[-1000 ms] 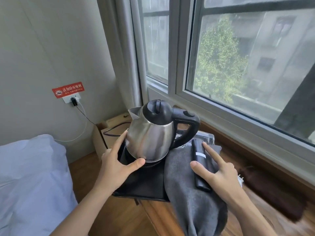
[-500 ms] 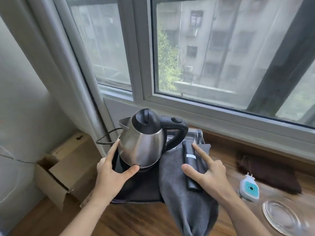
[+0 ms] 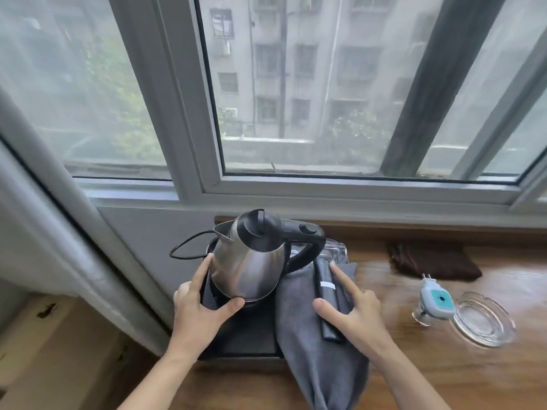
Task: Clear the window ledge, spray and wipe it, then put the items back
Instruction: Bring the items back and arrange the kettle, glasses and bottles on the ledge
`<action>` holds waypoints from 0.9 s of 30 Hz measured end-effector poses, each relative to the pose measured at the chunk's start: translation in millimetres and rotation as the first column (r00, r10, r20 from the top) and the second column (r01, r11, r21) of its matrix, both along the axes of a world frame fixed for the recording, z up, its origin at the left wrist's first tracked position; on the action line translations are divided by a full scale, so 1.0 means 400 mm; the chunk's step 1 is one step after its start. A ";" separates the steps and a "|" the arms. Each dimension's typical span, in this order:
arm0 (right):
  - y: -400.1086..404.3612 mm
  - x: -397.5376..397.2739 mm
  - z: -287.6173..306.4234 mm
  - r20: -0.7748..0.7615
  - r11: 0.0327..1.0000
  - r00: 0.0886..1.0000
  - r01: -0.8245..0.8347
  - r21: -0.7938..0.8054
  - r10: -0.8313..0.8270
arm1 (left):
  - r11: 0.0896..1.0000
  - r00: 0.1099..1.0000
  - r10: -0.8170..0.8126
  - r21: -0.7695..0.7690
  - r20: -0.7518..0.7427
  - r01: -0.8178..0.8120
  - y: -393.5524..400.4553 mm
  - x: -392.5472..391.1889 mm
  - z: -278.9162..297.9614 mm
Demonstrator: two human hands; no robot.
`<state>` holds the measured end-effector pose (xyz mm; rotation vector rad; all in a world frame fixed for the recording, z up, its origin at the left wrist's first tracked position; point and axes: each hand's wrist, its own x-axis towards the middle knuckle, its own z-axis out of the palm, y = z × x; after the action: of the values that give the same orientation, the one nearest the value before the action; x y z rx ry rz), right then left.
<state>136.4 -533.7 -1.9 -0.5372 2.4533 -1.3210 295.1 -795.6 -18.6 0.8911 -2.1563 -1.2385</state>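
A black tray [image 3: 245, 335] sits at the left end of the wooden window ledge [image 3: 444, 368]. It carries a steel kettle [image 3: 245, 267] with a black lid and handle, a grey cloth [image 3: 319, 365] draped over its right side, and a black stick-shaped item [image 3: 325, 291] lying on the cloth. My left hand [image 3: 198, 315] grips the tray's left edge, index finger and thumb against the kettle's base. My right hand [image 3: 355, 315] grips the right edge through the cloth, index finger and thumb either side of the black item. The other fingers are hidden below.
To the right on the ledge lie a white and teal plug-in device [image 3: 436, 300], a glass ashtray [image 3: 482, 321] and a dark brown cloth [image 3: 432, 261]. Clear glassware [image 3: 337, 250] stands behind the kettle handle. A curtain [image 3: 59, 232] and a cardboard box [image 3: 44, 350] are at the left.
Both hands carried the tray with the kettle and cloth from over the floor by the bed to the left end of the ledge. Their hold has not changed.
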 end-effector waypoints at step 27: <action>-0.092 -0.106 -0.126 0.106 0.994 0.992 0.054 0.092 -0.064 | 0.998 0.996 -0.067 -0.009 0.057 0.068 -0.128 -0.117 -0.133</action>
<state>94.1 -570.3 -52.1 -0.3635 2.4415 -1.2219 248.2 -846.8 -71.7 0.8647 -2.2528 -1.2462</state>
